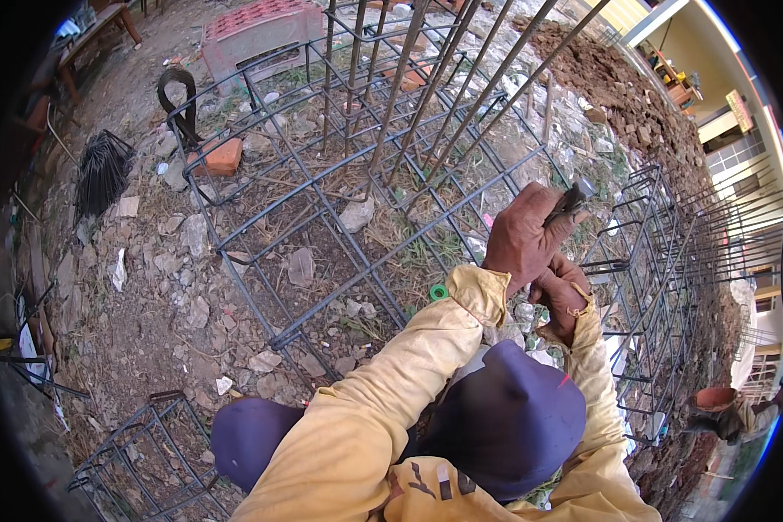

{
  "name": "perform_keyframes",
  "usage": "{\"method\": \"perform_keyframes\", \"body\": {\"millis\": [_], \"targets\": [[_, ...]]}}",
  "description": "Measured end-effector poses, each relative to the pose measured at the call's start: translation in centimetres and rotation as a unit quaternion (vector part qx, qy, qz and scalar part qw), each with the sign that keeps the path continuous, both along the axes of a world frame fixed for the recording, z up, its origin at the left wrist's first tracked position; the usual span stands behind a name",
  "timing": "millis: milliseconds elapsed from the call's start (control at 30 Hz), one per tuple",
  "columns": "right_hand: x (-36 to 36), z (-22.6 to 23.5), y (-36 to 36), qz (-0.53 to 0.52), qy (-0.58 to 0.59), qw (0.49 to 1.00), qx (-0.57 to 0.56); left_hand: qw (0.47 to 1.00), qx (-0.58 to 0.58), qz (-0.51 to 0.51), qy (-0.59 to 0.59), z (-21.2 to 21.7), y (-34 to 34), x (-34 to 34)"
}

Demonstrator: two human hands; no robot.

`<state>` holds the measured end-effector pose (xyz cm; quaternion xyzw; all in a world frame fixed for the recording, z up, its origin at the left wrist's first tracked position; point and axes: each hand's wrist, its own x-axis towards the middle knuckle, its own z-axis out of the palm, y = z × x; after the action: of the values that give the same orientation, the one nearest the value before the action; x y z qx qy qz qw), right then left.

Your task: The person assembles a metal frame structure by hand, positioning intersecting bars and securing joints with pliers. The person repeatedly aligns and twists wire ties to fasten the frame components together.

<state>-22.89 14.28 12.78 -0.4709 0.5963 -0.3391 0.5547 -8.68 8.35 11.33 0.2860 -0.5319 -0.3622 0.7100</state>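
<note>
My left hand reaches across to the right, its fingers closed round a dark metal tool with a rounded grey end; its exact kind is hard to make out. Just below and touching it is my right hand, fingers curled in; whatever they grip is hidden. Both hands are over the right edge of a flat steel rebar mat with tied crossing bars. Several upright rebars rise from the mat's far part. A green ring-shaped thing lies beside my left sleeve.
Rebar cages stand at the right and lower left. Back left are a loop of dark wire, an orange brick, a wire bundle and a faded red crate. Stones litter the ground. Another person's hand shows far right.
</note>
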Motion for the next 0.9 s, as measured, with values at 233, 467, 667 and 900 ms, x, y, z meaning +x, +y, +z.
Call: {"method": "perform_keyframes", "body": {"millis": [233,467,667,900], "targets": [[0.4,3.6,-0.7,-0.083,-0.169,0.981,-0.038,0.936,0.181,-0.107,0.282,-0.4,-3.7,5.2],[0.5,1.7,-1.0,0.008,0.019,0.990,-0.138,0.877,0.279,-0.119,0.374,1.5,-2.9,3.9],[2.6,1.7,0.3,0.004,-0.169,0.982,0.081,0.875,0.280,-0.063,0.390,0.7,-3.1,4.3],[-0.3,-2.0,-0.7,0.050,0.075,0.996,-0.015,0.985,0.100,0.000,0.144,0.7,-3.4,5.1]]}}
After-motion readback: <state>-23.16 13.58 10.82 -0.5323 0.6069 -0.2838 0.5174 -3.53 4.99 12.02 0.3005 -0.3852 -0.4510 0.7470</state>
